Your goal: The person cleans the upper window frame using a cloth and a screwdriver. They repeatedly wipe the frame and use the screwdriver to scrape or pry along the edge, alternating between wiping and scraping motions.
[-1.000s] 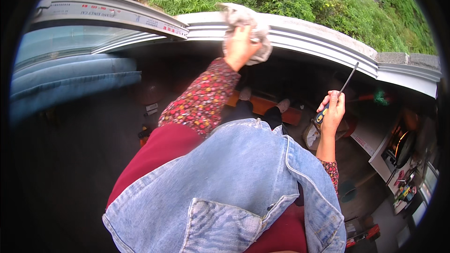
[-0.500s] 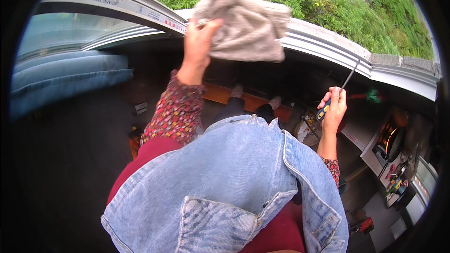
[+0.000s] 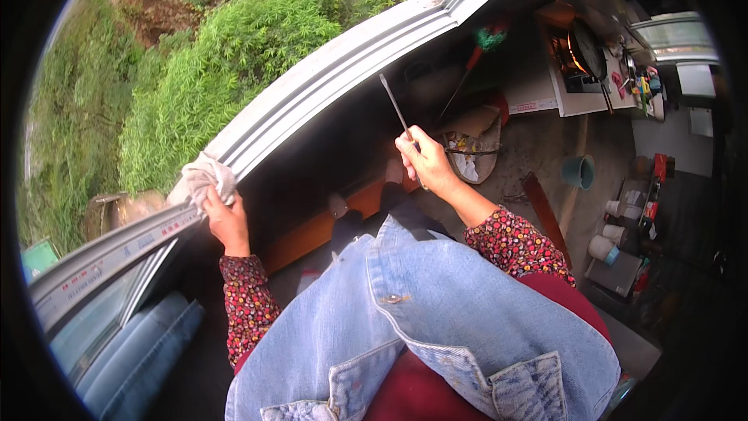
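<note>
My left hand is closed on a bunched greyish-beige cloth. The cloth lies against the end of the sliding window's frame, where it meets the white sill track. A screwdriver sits in my right hand, its long metal shaft slanting up and left. Its tip hangs near the inner edge of the track, and I cannot tell whether the two touch. My fingers cover most of the screwdriver's handle.
Green plants grow outside beyond the sill. An orange-brown ledge runs beneath my feet. To the right are a basket, a bucket and a counter bearing a wok. Blue fabric hangs at lower left.
My left hand has brought the cloth, spread and raised before, down to the window frame, where it is bunched. My view has turned rightward. The screwdriver stays in my right hand.
</note>
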`<action>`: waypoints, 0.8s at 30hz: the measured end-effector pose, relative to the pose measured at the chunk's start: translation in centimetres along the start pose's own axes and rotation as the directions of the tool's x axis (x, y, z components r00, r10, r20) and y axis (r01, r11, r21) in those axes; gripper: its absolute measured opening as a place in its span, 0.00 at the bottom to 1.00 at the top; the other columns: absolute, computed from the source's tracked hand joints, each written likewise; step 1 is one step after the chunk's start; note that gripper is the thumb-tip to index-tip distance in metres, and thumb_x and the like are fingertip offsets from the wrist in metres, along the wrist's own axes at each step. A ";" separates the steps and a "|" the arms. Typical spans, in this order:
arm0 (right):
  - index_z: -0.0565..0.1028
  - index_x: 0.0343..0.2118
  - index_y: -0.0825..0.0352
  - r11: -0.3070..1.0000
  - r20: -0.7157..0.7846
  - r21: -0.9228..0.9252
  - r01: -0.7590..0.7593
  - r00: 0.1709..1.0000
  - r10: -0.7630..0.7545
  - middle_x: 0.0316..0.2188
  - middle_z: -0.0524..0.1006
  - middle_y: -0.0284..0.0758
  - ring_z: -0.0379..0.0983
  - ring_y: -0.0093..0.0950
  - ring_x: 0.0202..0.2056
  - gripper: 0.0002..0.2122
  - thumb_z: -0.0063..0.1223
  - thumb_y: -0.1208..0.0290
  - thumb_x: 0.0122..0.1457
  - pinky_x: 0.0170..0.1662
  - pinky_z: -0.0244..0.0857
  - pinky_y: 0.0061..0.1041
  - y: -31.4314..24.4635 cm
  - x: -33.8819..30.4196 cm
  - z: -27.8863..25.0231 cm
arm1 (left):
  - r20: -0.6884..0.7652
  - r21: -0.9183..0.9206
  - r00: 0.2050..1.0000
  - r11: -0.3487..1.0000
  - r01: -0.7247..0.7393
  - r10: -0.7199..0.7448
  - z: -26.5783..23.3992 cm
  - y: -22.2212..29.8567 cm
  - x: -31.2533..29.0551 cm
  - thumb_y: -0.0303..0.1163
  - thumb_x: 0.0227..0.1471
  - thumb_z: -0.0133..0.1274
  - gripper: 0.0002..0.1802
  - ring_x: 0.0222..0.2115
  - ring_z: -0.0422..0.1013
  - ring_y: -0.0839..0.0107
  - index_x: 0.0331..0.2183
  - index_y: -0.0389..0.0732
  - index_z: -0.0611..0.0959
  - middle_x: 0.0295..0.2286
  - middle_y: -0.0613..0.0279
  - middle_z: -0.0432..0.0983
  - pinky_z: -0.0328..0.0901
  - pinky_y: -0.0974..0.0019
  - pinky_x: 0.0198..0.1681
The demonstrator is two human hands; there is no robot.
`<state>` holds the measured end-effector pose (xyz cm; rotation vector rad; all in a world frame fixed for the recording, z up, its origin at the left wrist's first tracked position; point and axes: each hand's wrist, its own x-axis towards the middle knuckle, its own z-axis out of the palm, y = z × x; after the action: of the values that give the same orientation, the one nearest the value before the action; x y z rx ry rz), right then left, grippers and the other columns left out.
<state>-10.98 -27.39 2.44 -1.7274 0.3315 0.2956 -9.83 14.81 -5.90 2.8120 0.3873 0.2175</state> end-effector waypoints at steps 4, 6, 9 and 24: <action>0.68 0.34 0.64 0.985 -0.032 0.152 -0.077 0.996 0.083 0.19 0.68 0.26 0.63 0.14 0.16 0.11 0.47 0.61 0.68 0.19 0.60 0.16 2.5 0.2 -1.3 | -0.021 -0.034 0.961 0.961 -0.276 0.275 2.3 7.3 1.2 0.43 0.50 0.61 0.33 0.41 0.74 0.47 0.55 0.43 0.70 0.45 0.46 0.72 0.72 0.52 0.39; 0.68 0.35 0.65 0.984 -0.044 0.154 -0.086 0.995 0.094 0.19 0.68 0.27 0.64 0.15 0.16 0.11 0.47 0.62 0.68 0.19 0.61 0.16 2.8 0.0 -1.5 | 0.012 -0.068 0.951 0.949 -0.309 0.310 3.5 11.2 1.9 0.43 0.50 0.61 0.33 0.41 0.74 0.47 0.55 0.43 0.70 0.45 0.46 0.72 0.72 0.51 0.39; 0.69 0.35 0.65 0.985 -0.069 0.146 -0.089 0.993 0.100 0.19 0.68 0.27 0.65 0.15 0.16 0.10 0.47 0.62 0.68 0.19 0.61 0.16 3.6 -0.1 -2.4 | -0.008 -0.147 0.905 0.895 -0.421 0.425 5.4 17.1 3.2 0.41 0.48 0.62 0.33 0.40 0.73 0.46 0.54 0.43 0.71 0.43 0.46 0.72 0.72 0.50 0.39; 0.68 0.31 0.64 0.967 -0.264 0.251 -0.045 0.958 0.113 0.17 0.68 0.26 0.64 0.15 0.14 0.09 0.52 0.67 0.66 0.18 0.61 0.16 6.7 1.4 -11.2 | 0.513 -0.722 0.705 -0.198 0.663 0.489 6.7 39.4 10.7 0.44 0.62 0.51 0.24 0.46 0.74 0.67 0.52 0.37 0.75 0.46 0.58 0.77 0.68 0.64 0.52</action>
<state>-12.09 -39.61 -2.19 -1.5144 0.6181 0.0649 11.11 -20.15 0.99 0.8390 0.0808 -0.4917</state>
